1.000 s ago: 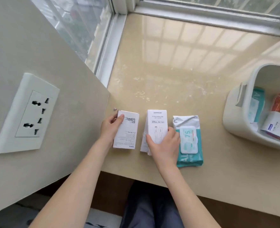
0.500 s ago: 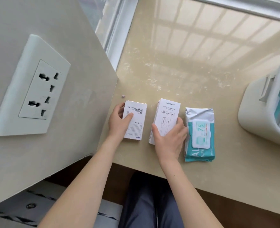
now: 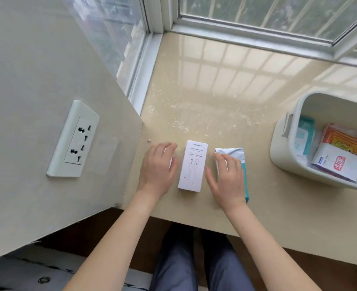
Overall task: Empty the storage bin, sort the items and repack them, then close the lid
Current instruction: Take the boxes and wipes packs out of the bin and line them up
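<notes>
A tall white cable box [image 3: 193, 164] lies flat on the beige sill, with neither hand touching it. My left hand [image 3: 158, 166] lies palm down to its left, over a smaller white box [image 3: 170, 159] of which only a sliver shows. To the right, my right hand [image 3: 228, 179] rests palm down on the teal and white wipes pack [image 3: 234, 151]. The white storage bin [image 3: 282, 160] stands without a lid at the right edge. It holds a teal pack [image 3: 304, 133], orange packets [image 3: 341, 139] and a white packet [image 3: 339, 162].
A wall panel with a power socket [image 3: 76, 139] borders the sill on the left. Window frames [image 3: 246, 36] close off the back. A tiny object [image 3: 149, 140] lies near the wall. The sill's front edge runs just above my knees.
My right hand let go of the cable box and shifted right onto the wipes pack. My left hand moved from the small box's side to flat on top of it. The view pulled back.
</notes>
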Demonstrator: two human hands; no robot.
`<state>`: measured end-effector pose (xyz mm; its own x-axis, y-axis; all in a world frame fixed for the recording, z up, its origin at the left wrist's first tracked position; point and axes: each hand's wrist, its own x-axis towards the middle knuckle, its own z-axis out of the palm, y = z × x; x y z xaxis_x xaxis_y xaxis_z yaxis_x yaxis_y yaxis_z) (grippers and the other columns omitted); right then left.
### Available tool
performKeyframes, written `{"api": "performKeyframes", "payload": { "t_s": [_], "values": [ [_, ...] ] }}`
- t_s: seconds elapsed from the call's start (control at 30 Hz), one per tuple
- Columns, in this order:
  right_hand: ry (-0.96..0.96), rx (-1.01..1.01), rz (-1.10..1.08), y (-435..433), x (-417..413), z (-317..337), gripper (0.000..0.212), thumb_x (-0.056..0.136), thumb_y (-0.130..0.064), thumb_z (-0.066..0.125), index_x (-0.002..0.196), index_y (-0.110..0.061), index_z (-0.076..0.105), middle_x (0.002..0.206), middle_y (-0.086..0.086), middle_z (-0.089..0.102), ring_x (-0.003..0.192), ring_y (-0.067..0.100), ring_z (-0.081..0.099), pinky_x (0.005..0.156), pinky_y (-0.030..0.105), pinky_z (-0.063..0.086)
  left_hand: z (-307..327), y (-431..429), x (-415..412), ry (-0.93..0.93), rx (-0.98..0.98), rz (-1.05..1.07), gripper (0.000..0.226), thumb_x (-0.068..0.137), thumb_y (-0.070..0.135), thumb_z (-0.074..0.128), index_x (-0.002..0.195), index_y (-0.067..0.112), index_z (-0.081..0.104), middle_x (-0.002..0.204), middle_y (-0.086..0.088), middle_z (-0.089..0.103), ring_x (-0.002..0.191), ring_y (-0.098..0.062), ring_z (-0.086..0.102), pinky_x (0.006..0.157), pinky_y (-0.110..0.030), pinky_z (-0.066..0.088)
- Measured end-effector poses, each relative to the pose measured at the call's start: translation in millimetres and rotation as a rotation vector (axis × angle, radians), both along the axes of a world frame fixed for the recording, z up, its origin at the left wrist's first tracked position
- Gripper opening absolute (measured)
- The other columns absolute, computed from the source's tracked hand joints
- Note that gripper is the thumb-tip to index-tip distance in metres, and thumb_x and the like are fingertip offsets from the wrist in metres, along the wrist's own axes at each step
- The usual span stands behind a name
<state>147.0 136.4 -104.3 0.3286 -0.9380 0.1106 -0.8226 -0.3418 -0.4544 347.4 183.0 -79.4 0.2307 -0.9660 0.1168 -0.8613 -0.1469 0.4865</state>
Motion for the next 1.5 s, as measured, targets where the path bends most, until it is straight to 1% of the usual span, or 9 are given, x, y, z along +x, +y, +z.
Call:
{"api": "performKeyframes", "payload": {
  "t_s": [0.17,0.33,0.53,0.73,0.9,1.1,1.2,1.33,1.5],
  "values": [
    [0.005,-0.088,0.001,-9,-66,50,0.035,0.088,-0.026,0.056,0.114,-0.002,0.062,0.106,0.015,0.06,0.095,0.036,0.055,0.081,0.042,0.046,44,2,-60,0.034,0.0,-0.106,0.032,0.093,0.02,0.044,0.113,0.005,0.065,0.109,-0.008,0.066,0.1,-0.027,0.057,0.088,-0.038,0.047],
    [0.056,-0.146,-0.082,-20,-146,91,0.037,0.092,-0.028,0.055,0.117,-0.003,0.063,0.109,0.015,0.061,0.101,0.034,0.056,0.088,0.044,0.048,74,-19,-136,0.077,-0.02,-0.25,0.03,0.093,0.019,0.046,0.114,0.005,0.064,0.108,-0.006,0.065,0.098,-0.026,0.058,0.087,-0.034,0.045],
    [0.037,-0.095,-0.208,-48,-249,103,0.049,0.091,-0.035,0.051,0.131,-0.006,0.055,0.12,0.015,0.059,0.114,0.032,0.051,0.098,0.042,0.041,86,-70,-237,0.111,-0.095,-0.34,0.033,0.09,0.018,0.048,0.115,0.002,0.065,0.107,-0.007,0.067,0.099,-0.022,0.054,0.091,-0.031,0.042],
    [-0.005,-0.063,-0.242,-93,-328,91,0.05,0.09,-0.036,0.051,0.129,-0.005,0.056,0.123,0.016,0.058,0.115,0.036,0.052,0.097,0.047,0.044,81,-117,-313,0.143,0.007,-0.334,0.042,0.092,0.026,0.046,0.128,0.009,0.058,0.125,-0.005,0.061,0.113,-0.021,0.051,0.097,-0.027,0.038],
    [-0.028,0.015,-0.227,-135,-363,74,0.056,0.089,-0.043,0.049,0.135,-0.011,0.053,0.131,0.016,0.053,0.124,0.033,0.048,0.1,0.045,0.043,66,-157,-343,0.17,0.097,-0.276,0.049,0.093,0.036,0.044,0.137,0.018,0.051,0.142,-0.005,0.048,0.128,-0.022,0.043,0.1,-0.034,0.041],
    [-0.021,0.207,-0.135,-186,-384,32,0.071,0.082,-0.046,0.061,0.144,-0.015,0.044,0.142,0.015,0.044,0.133,0.031,0.039,0.109,0.044,0.036,21,-214,-356,0.148,0.262,-0.248,0.062,0.091,0.042,0.054,0.148,0.027,0.035,0.15,-0.01,0.036,0.139,-0.026,0.029,0.111,-0.034,0.027],
    [0.08,0.314,-0.051,-209,-388,3,0.082,0.077,-0.043,0.073,0.147,-0.016,0.039,0.146,0.015,0.04,0.135,0.032,0.037,0.111,0.045,0.034,-10,-239,-361,0.139,0.431,-0.203,0.073,0.09,0.041,0.059,0.152,0.031,0.021,0.155,-0.016,0.022,0.143,-0.029,0.016,0.113,-0.04,0.023],
    [0.272,0.445,0.043,-226,-386,-29,0.092,0.075,-0.051,0.07,0.15,-0.019,0.029,0.147,0.009,0.037,0.133,0.031,0.035,0.109,0.046,0.033,-49,-256,-364,0.136,0.674,-0.119,0.084,0.089,0.044,0.059,0.154,0.029,0.007,0.157,-0.02,0.007,0.144,-0.034,0.008,0.114,-0.045,0.021],
    [0.427,0.495,0.1,-230,-387,-46,0.092,0.07,-0.053,0.07,0.147,-0.022,0.03,0.142,0.005,0.041,0.125,0.031,0.04,0.102,0.043,0.035,-74,-260,-363,0.104,0.724,-0.08,0.08,0.087,0.036,0.062,0.152,0.032,0.015,0.158,-0.012,0.001,0.142,-0.034,0.008,0.113,-0.047,0.025]
  ]
}}
